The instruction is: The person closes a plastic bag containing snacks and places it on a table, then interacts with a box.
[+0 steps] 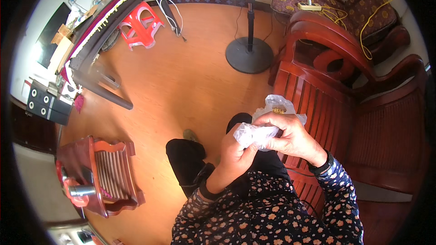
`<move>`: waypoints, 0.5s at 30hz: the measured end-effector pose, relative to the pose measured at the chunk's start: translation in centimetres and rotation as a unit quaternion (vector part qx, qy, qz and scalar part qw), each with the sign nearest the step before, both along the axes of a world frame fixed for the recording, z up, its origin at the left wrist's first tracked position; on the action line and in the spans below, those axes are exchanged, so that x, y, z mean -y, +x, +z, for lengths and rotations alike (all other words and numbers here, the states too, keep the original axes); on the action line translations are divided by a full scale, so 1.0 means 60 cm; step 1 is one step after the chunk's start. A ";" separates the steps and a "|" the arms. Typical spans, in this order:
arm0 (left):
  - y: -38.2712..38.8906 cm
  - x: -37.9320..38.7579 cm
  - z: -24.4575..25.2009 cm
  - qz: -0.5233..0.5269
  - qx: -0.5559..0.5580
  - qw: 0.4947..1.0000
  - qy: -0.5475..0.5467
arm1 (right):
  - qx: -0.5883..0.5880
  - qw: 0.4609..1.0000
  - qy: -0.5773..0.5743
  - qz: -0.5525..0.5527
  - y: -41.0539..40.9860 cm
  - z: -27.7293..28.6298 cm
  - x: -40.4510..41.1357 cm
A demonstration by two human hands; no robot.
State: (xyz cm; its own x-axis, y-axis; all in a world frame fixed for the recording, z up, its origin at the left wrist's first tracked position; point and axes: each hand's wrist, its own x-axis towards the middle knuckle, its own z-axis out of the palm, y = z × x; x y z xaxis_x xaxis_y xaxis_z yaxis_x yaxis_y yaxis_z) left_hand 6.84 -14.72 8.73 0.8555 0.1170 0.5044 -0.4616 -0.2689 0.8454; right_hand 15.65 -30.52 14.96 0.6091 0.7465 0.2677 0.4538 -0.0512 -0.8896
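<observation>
Both my hands hold a crumpled, translucent plastic bag (pixel 255 134) in front of my body. My left hand (pixel 235 156) grips its left side, thumb against the plastic. My right hand (pixel 289 136) pinches its right side between thumb and fingers. Just beyond my right hand lies another piece of clear plastic bag (pixel 277 101), with small brownish bits (pixel 278 110) in it; whether the two pieces are one bag, I cannot tell. The bag with the bits is by the edge of the slatted wooden bench (pixel 310 109), near my knee.
A black standing fan (pixel 249 54) is ahead on the wood-look floor. A red plastic stool (pixel 141 25) stands by a cloth-edged table (pixel 112 10). At the left is a small wooden table (pixel 98 177) with a metal cup (pixel 81 190). A power strip (pixel 309 6) rests on a cushioned seat.
</observation>
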 end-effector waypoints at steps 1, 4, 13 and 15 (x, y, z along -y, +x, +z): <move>0.002 0.000 0.001 0.005 0.002 1.000 -0.001 | 0.006 1.000 -0.005 0.004 0.001 0.001 0.000; 0.004 -0.001 -0.004 0.011 0.009 1.000 0.002 | 0.005 1.000 -0.011 -0.003 -0.001 0.005 -0.002; 0.007 -0.026 -0.046 -0.009 -0.048 0.998 -0.045 | 0.010 0.994 0.086 -0.069 0.017 0.068 -0.004; 0.010 -0.040 -0.078 -0.014 -0.072 0.997 -0.012 | -0.008 0.989 0.136 -0.063 0.021 0.087 -0.011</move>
State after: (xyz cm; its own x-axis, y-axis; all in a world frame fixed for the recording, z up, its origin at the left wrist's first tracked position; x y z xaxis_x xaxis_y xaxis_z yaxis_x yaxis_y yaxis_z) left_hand 7.45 -12.34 4.05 0.9220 0.1028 0.3734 -0.3419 -0.2370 0.9094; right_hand 16.88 -29.86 20.20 0.6983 0.5662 0.4379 0.4454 0.1352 -0.8851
